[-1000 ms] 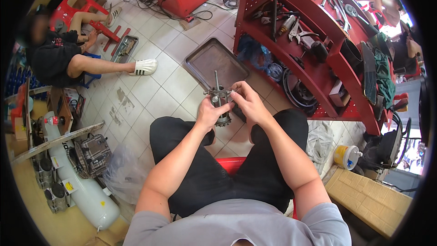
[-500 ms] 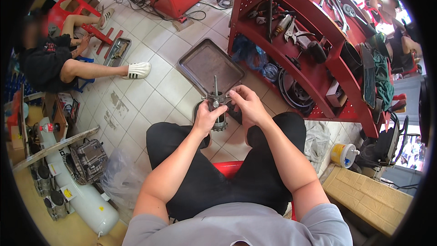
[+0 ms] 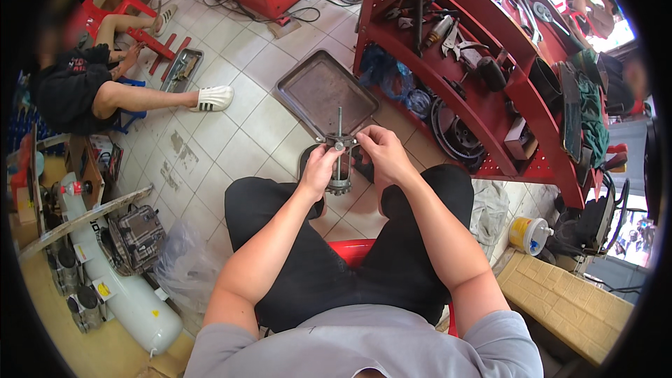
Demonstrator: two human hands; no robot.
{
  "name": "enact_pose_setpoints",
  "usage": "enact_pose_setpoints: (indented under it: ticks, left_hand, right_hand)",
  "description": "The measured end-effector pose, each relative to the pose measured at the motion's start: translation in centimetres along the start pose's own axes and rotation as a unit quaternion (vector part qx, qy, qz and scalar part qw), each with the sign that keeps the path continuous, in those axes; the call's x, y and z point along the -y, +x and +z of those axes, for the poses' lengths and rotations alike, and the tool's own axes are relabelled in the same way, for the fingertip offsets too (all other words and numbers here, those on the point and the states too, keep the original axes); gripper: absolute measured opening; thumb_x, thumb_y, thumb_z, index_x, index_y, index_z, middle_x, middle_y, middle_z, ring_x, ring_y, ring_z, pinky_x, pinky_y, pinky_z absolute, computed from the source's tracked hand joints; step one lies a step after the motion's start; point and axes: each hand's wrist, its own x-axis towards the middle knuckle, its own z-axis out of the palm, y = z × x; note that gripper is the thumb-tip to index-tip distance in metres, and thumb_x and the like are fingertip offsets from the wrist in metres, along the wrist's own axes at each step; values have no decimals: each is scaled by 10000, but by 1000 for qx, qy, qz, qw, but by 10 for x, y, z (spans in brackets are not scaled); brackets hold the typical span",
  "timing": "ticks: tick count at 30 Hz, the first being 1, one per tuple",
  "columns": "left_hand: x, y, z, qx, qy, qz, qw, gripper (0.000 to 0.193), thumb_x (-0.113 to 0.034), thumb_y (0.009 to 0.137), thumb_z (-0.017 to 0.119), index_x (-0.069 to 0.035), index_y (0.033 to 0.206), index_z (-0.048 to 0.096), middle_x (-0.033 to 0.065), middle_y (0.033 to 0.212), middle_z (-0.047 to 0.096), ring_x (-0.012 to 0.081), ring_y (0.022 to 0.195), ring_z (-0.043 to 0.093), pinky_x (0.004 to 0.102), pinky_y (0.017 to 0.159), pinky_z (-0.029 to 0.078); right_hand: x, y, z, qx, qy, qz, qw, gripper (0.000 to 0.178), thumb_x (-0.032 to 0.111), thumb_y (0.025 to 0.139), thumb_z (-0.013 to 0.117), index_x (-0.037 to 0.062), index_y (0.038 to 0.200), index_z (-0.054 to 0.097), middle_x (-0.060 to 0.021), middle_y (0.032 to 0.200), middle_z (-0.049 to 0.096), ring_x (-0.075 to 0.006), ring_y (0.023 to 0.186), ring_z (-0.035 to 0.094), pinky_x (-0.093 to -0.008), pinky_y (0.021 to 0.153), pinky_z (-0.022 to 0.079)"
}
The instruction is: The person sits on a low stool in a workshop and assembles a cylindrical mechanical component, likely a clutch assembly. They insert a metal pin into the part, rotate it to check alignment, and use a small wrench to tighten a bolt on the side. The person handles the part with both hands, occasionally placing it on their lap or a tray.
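Between my knees stands a metal puller-like tool (image 3: 340, 145) with crossbar arms and a long threaded rod (image 3: 340, 123) pointing up from its middle. Below its arms is a round metal part (image 3: 340, 185) with a notched edge, partly hidden by my left hand. My left hand (image 3: 321, 171) is closed on the tool's left side, fingertips at the end of its arm. With thumb and fingers pinched, my right hand (image 3: 383, 152) holds the end of the right arm. Just beyond lies a shallow metal tray (image 3: 294, 91) on the tiles.
To the right stands a red tool rack (image 3: 448, 87) with pliers, wrenches and a mallet. A seated person (image 3: 84, 87) is at the left, one shoe (image 3: 214, 99) stretched toward the tray. A white cylinder tank (image 3: 126, 308), a clear plastic bag (image 3: 185, 259) and a bucket (image 3: 526, 234) lie around me.
My left hand has shifted from around the tool's middle to its left arm. The threaded rod now stands straighter and slightly further right. My right hand has moved slightly right, still pinching.
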Motion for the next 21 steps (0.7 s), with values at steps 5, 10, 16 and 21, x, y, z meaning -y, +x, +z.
enact_pose_setpoints:
  ticks: [5,10,16,21]
  left_hand:
    - [3,3,-1,9,-8,-18,1000,269,-243,926,464,-45,1098,521,113,848,634,197,704,645,311,610,524]
    - [3,1,-2,4,-12,-25,1000,271,-240,926,441,-38,1089,519,115,844,631,207,704,645,310,618,526]
    - [1,-1,3,-16,-18,-34,999,262,-237,901,477,-31,1047,547,113,829,644,183,677,636,297,617,514]
    - [-2,-1,1,-9,-22,-45,999,287,-257,897,488,-21,1052,544,115,834,643,188,672,637,298,615,513]
  right_hand:
    - [-16,4,2,-43,77,-101,991,205,166,858,608,4,975,567,-37,843,580,-103,738,532,-246,647,436]
    - [-2,1,0,-14,15,11,1000,194,139,856,601,25,1006,556,-31,863,568,-102,767,520,-249,665,429]
    - [-22,6,4,-81,53,-123,988,224,185,865,596,4,989,550,-31,764,579,-99,641,523,-251,590,441]
    - [-13,6,5,-46,92,-47,994,210,108,823,571,22,1013,541,-32,816,562,-103,698,519,-254,633,438]
